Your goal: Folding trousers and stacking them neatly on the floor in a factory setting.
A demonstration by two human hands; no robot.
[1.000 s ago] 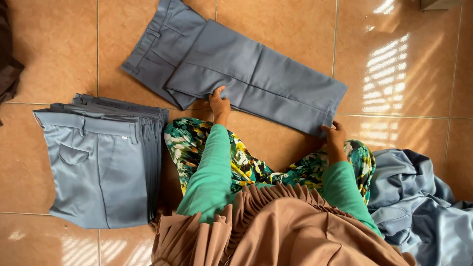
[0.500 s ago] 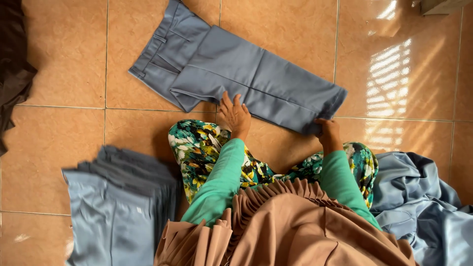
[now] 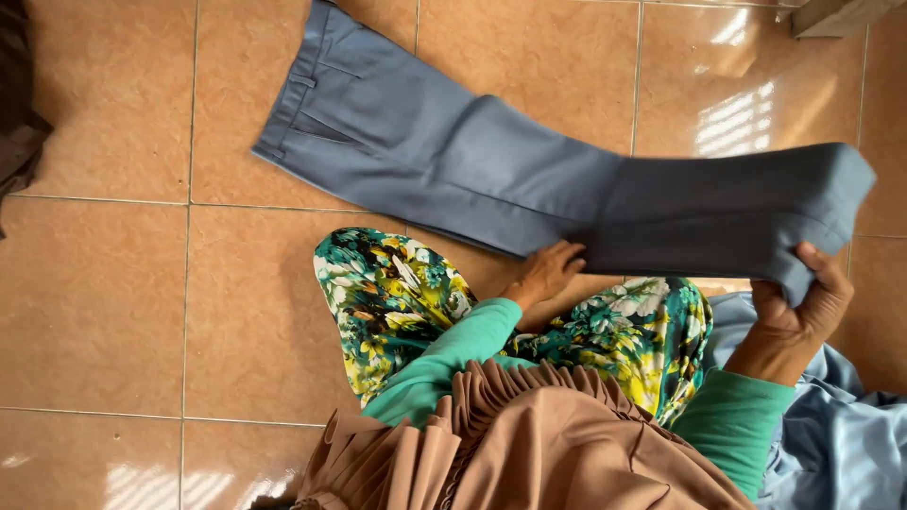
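Trouser leg's lifted off the tiles now; right hand (image 3: 792,316) pinches the trousers (image 3: 453,165) by the hem, left hand (image 3: 548,274) pressed flat on them.

The right hand (image 3: 794,312) now lifts the trousers' (image 3: 453,161) leg end off the floor. The folded stack is out of view.

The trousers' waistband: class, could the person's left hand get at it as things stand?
Probably yes. The left hand rests at the fold of the trousers; the waistband lies flat on bare tiles, nothing between, though it is a stretch.
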